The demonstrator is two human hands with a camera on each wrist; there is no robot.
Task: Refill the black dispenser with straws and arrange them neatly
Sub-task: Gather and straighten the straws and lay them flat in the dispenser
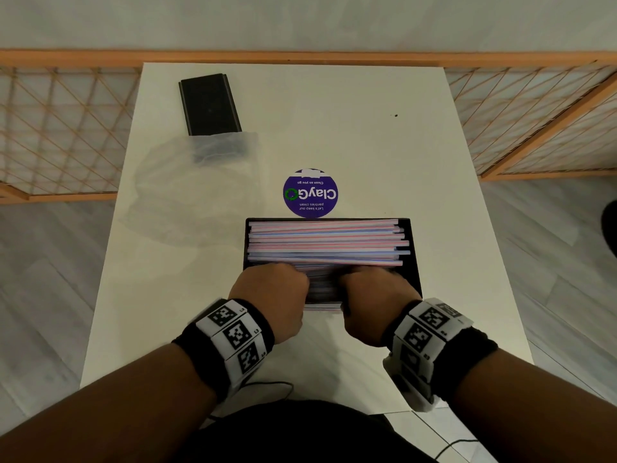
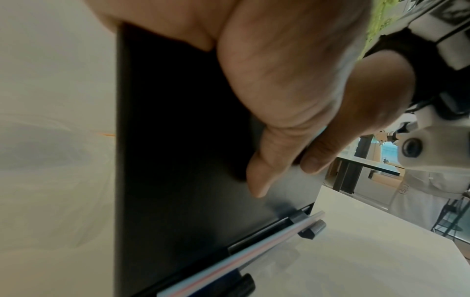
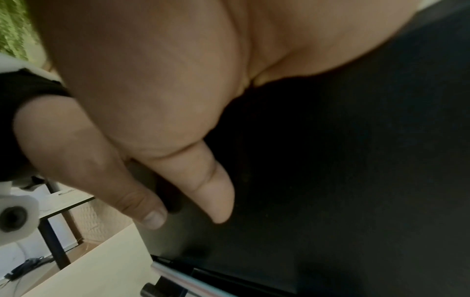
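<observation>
The black dispenser (image 1: pixel 415 262) stands open on the white table, filled with several pink, blue and white striped straws (image 1: pixel 324 242) lying crosswise. My left hand (image 1: pixel 273 289) and right hand (image 1: pixel 374 292) grip its near wall side by side, knuckles up, fingers curled down inside onto the nearest straws, fingertips hidden. In the left wrist view my left thumb (image 2: pixel 264 170) lies on the dark front wall (image 2: pixel 178 160), and one straw (image 2: pixel 254 255) rests in the bottom slot. In the right wrist view my right thumb (image 3: pixel 203 180) lies on that wall (image 3: pixel 356 180).
The black lid (image 1: pixel 209 103) lies flat at the table's far left, its near end under a crumpled clear plastic bag (image 1: pixel 193 188). A round purple sticker (image 1: pixel 310 192) sits just beyond the dispenser. A wooden lattice railing (image 1: pixel 66 128) runs behind the table (image 1: pixel 367 128).
</observation>
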